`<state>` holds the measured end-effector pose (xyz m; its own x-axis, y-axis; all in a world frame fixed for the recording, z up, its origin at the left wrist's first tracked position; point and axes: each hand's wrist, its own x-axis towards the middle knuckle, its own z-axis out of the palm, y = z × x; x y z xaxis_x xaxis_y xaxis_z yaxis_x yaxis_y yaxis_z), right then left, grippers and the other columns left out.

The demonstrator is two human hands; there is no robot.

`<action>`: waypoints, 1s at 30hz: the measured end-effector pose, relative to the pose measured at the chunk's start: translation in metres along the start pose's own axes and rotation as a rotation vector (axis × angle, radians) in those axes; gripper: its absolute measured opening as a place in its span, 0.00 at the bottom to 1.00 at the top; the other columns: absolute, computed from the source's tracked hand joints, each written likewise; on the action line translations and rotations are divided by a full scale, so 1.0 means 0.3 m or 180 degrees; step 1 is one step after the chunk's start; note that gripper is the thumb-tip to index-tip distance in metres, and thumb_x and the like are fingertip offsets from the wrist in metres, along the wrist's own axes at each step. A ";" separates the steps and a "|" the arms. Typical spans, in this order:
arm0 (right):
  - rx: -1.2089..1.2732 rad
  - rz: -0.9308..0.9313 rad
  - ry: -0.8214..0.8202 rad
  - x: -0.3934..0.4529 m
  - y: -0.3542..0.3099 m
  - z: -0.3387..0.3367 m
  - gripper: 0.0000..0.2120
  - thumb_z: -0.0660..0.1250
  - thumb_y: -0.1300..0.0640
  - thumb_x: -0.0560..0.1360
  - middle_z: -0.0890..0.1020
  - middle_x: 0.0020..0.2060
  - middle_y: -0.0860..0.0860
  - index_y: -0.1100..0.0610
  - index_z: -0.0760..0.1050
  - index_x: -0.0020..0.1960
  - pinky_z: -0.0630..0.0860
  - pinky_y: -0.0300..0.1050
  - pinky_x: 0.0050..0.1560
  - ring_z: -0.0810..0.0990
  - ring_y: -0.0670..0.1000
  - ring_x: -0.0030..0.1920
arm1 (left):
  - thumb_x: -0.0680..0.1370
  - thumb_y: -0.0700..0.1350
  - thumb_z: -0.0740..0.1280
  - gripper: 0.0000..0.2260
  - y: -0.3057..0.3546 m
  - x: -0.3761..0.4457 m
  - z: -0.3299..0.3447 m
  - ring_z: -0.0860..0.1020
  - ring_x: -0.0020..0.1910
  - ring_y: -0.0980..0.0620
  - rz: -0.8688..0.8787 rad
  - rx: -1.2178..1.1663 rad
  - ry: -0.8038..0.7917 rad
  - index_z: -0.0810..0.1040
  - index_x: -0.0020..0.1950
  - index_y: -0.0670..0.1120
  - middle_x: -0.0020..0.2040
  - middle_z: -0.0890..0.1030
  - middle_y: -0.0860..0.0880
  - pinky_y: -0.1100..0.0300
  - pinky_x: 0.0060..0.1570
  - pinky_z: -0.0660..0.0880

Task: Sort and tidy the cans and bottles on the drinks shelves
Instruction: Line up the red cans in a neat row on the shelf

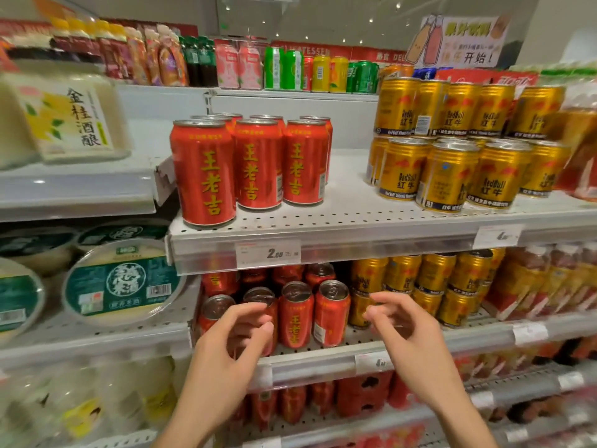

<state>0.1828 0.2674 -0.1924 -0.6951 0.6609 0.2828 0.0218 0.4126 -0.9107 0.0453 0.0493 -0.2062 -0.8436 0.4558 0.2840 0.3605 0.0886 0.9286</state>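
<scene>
two bare hands are seen low in the head view, both raised in front of the lower drinks shelf (323,358). the left hand (226,344) is at about 7 o'clock of the frame, fingers loosely curled with thumb and forefinger apart; nothing is held. a red can (213,310) sits just behind its fingertips, and contact cannot be told. the right hand (407,331) is at about 5 o'clock, fingers bent and spread, nothing gripped, hanging before the gold cans (429,286) on the same shelf.

red cans on the lower shelf (297,315) are noted upright in staggered rows between the two hands. on the upper shelf (355,221), at 12 o'clock from the hands, six or so red cans (255,166) stand upright in two rows, labels forward. at 3 o'clock from these, well apart, gold cans are stacked two layers high (452,147). a price tag (268,253) is fixed to the upper shelf edge. round tubs (122,286) are recorded at 9 o'clock, mixed bottles and cans (290,72) on the top shelf.
</scene>
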 end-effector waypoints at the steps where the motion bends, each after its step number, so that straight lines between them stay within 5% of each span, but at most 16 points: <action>1: 0.0014 -0.0112 0.0064 0.012 -0.029 -0.010 0.06 0.70 0.53 0.78 0.86 0.43 0.47 0.44 0.80 0.53 0.81 0.46 0.54 0.84 0.45 0.47 | 0.78 0.45 0.72 0.11 0.020 0.000 -0.010 0.84 0.50 0.55 0.0059 0.0029 0.0038 0.82 0.54 0.61 0.50 0.86 0.57 0.62 0.50 0.79; 5: 0.0006 -0.0722 0.0140 0.090 -0.205 -0.066 0.07 0.70 0.50 0.77 0.87 0.45 0.45 0.43 0.80 0.54 0.80 0.48 0.54 0.85 0.46 0.49 | 0.77 0.47 0.72 0.11 0.146 0.015 -0.073 0.83 0.47 0.56 0.0643 0.0418 0.0419 0.81 0.53 0.64 0.48 0.86 0.59 0.61 0.47 0.78; 10: -0.0409 -0.1628 0.0119 0.238 -0.457 -0.060 0.07 0.71 0.53 0.78 0.84 0.43 0.42 0.47 0.80 0.56 0.78 0.33 0.48 0.83 0.41 0.47 | 0.77 0.52 0.67 0.09 0.367 0.084 -0.185 0.78 0.41 0.63 0.1965 0.1425 0.0790 0.81 0.55 0.52 0.42 0.80 0.62 0.74 0.43 0.71; 14: -0.1051 -0.2401 0.0087 0.397 -0.605 0.040 0.10 0.69 0.52 0.79 0.83 0.48 0.45 0.54 0.80 0.58 0.78 0.38 0.53 0.80 0.43 0.49 | 0.77 0.47 0.69 0.13 0.483 0.218 -0.287 0.75 0.46 0.53 0.2596 0.2364 0.1194 0.81 0.59 0.42 0.50 0.79 0.48 0.64 0.48 0.71; 17: -0.1604 -0.2771 -0.0160 0.499 -0.684 0.121 0.15 0.69 0.49 0.77 0.79 0.54 0.48 0.55 0.78 0.61 0.74 0.47 0.61 0.75 0.47 0.57 | 0.76 0.57 0.67 0.23 0.537 0.312 -0.339 0.75 0.55 0.45 0.2458 0.3031 0.1079 0.78 0.65 0.43 0.56 0.77 0.43 0.51 0.53 0.74; 22: -0.2386 -0.2516 -0.1108 0.575 -0.764 0.204 0.24 0.68 0.39 0.76 0.77 0.62 0.51 0.50 0.73 0.67 0.74 0.55 0.64 0.76 0.52 0.61 | 0.71 0.70 0.65 0.33 0.585 0.389 -0.373 0.74 0.59 0.48 0.1836 0.3459 0.0580 0.73 0.70 0.53 0.62 0.74 0.47 0.51 0.56 0.73; 30: -0.2356 -0.2406 -0.1337 0.596 -0.771 0.209 0.23 0.72 0.39 0.74 0.81 0.60 0.50 0.48 0.73 0.64 0.76 0.49 0.56 0.78 0.50 0.55 | 0.73 0.64 0.70 0.28 0.617 0.449 -0.427 0.76 0.60 0.56 0.1403 0.2874 -0.0179 0.74 0.71 0.55 0.65 0.76 0.56 0.55 0.60 0.75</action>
<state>0.0085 0.2509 0.0498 -0.8931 -0.1192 0.4338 -0.1832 0.9770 -0.1088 -0.0527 0.0137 0.0346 -0.5506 0.6489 0.5252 0.8224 0.5296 0.2078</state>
